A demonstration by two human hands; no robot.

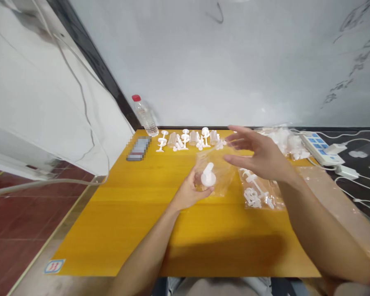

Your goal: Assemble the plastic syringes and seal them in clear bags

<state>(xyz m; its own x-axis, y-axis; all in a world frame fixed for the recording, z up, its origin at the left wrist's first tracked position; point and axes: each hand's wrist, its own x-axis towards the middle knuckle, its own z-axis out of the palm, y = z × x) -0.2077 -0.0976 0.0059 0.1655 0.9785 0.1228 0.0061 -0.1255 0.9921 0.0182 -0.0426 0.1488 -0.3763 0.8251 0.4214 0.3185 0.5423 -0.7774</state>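
My left hand (189,190) is closed on a clear plastic bag (217,170) with a small white plastic part (208,176) inside, held just above the yellow table (126,222). My right hand (260,154) hovers to the right of the bag's top, fingers stretched out and apart, holding nothing. Below the right hand lies another clear bag of white plastic parts (255,193).
A row of white and clear plastic parts (189,139) stands along the table's far edge, with a water bottle (144,115) and a phone (138,149) at the back left. More bags (283,142) and a power strip (317,148) with cables lie at the right.
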